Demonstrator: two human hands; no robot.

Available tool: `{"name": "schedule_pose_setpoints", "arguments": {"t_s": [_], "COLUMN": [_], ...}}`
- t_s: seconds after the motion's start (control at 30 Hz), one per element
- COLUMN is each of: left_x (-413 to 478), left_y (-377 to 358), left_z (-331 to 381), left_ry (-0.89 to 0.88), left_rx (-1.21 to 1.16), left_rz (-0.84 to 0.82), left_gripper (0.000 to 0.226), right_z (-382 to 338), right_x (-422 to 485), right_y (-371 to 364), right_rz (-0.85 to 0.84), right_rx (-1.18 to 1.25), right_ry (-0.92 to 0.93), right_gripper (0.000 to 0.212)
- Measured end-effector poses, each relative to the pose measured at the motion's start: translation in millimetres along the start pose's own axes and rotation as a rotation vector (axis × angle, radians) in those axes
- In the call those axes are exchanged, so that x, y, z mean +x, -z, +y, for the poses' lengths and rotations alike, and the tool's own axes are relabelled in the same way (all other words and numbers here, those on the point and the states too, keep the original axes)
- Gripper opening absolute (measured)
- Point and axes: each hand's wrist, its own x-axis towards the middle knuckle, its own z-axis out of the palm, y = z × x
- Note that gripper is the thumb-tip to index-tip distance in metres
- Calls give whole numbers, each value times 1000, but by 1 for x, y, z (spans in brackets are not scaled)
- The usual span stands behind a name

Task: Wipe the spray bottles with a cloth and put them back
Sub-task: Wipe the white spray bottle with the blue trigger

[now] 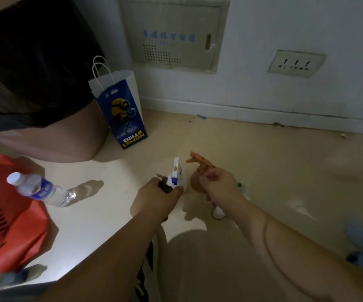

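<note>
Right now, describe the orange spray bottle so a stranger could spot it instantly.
From the blue paper bag against the wall, come nearer: two spray bottles stand on the floor. The orange spray bottle, in the right hand, stands right of the white spray bottle. Only it is orange.

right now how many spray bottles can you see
2. A white spray bottle held by the left hand, and an orange spray bottle just right of it, held by the right hand. More may be hidden.

Head view, steeply down, near floor (263, 171)
</note>
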Motion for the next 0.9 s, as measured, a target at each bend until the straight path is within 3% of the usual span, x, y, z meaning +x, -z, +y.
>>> {"name": "schedule_pose_setpoints", "arguments": {"t_s": [0.23, 0.43, 0.6, 0.7, 0.83, 0.9], "left_x": [23, 34, 12, -12, -53, -80], "left_y": [-7, -11, 10, 38, 82, 102], "left_z": [18, 17, 24, 37, 68, 87], "left_ry": [-58, -35, -129, -239, -430, -521], "left_rx": [69, 44, 158, 256, 424, 396], "left_rz": [49, 84, 123, 119, 3, -48], "left_gripper": [29, 25, 25, 28, 26, 28], "right_z": [8, 17, 3, -20, -52, -67], "right_x": [-3, -11, -32, -49, -83, -104], "right_y": [-6, 8, 29, 44, 67, 82], "right_rz": [-72, -86, -122, -109, -165, -227], "right_rx": [71, 132, 142, 63, -131, -284], "right_ry": [-153, -149, -129, -105, 24, 102], "right_gripper": [11, 9, 15, 12, 24, 33]}}
